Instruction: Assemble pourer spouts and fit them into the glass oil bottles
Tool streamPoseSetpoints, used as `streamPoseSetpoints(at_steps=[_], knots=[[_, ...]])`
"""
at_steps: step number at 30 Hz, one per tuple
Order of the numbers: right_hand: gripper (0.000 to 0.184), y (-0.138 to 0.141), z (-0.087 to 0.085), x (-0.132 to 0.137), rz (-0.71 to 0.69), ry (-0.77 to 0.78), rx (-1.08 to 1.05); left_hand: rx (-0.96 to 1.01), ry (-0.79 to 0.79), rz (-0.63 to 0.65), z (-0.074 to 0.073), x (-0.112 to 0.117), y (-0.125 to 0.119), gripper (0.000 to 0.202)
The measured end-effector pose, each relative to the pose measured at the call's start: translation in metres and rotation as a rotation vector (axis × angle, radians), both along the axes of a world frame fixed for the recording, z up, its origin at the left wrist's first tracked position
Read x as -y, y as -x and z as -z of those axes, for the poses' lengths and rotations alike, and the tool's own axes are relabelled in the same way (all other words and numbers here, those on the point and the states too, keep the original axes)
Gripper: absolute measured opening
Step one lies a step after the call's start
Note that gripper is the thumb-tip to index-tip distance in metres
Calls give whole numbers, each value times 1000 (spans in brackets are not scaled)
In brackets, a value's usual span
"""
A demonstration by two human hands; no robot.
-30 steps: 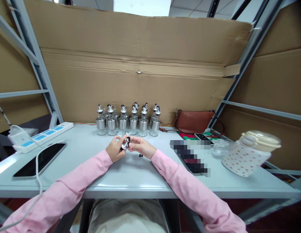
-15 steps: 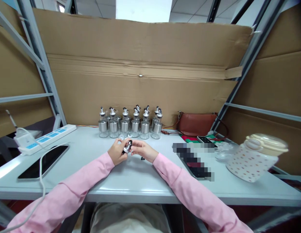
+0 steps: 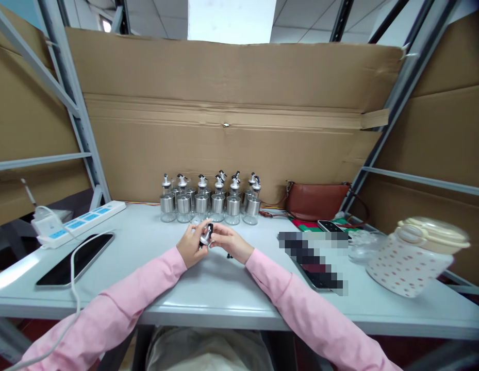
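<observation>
My left hand (image 3: pixel 190 248) and my right hand (image 3: pixel 230 242) meet over the middle of the grey table (image 3: pixel 208 283). Both pinch a small silver and black pourer cap (image 3: pixel 205 235) between their fingertips. Small black parts (image 3: pixel 228 255) lie on the table just under my right hand. Behind my hands stands a cluster of several glass bottles with steel bands and pourer tops (image 3: pixel 210 202), against the cardboard wall.
A dark tablet (image 3: pixel 75 252) with a white cable lies at the left, beside a white power strip (image 3: pixel 82 219). A brown bag (image 3: pixel 318 200), a phone (image 3: pixel 330 226) and a dotted cream jug (image 3: pixel 415 256) are at the right. Metal shelf posts flank the table.
The camera has tilted down slightly, so everything sits a little lower in the picture. My hands stay together on the cap, with the fingers shifted only slightly.
</observation>
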State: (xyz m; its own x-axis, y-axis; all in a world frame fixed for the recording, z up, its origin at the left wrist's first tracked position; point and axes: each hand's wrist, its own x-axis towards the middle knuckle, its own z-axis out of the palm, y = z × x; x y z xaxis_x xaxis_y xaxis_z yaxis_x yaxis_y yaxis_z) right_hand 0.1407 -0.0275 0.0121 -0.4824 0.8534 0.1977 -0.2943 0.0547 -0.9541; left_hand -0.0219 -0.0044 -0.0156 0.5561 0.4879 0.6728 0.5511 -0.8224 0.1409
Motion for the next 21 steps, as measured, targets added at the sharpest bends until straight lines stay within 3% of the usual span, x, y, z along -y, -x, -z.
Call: streamPoseSetpoints(at_steps=[6,11,15,19,21], knots=[[26,0,-3,1,35,59,-50,-14,-54,30,-4,-1,1,60],[27,-8,-14,-1,210,80,-219,64,-122,-42,-25,-9,11,42],[26,-16,-18,-9,322,119,-289,250,-111,-192,-61,-38,12,35],[24,-19,-19,-15,348,122,-361,316,-74,-356,-115,-88,0,36],[27,-22,-21,-16,355,125,-357,256,5,-462,-142,-112,-6,37]])
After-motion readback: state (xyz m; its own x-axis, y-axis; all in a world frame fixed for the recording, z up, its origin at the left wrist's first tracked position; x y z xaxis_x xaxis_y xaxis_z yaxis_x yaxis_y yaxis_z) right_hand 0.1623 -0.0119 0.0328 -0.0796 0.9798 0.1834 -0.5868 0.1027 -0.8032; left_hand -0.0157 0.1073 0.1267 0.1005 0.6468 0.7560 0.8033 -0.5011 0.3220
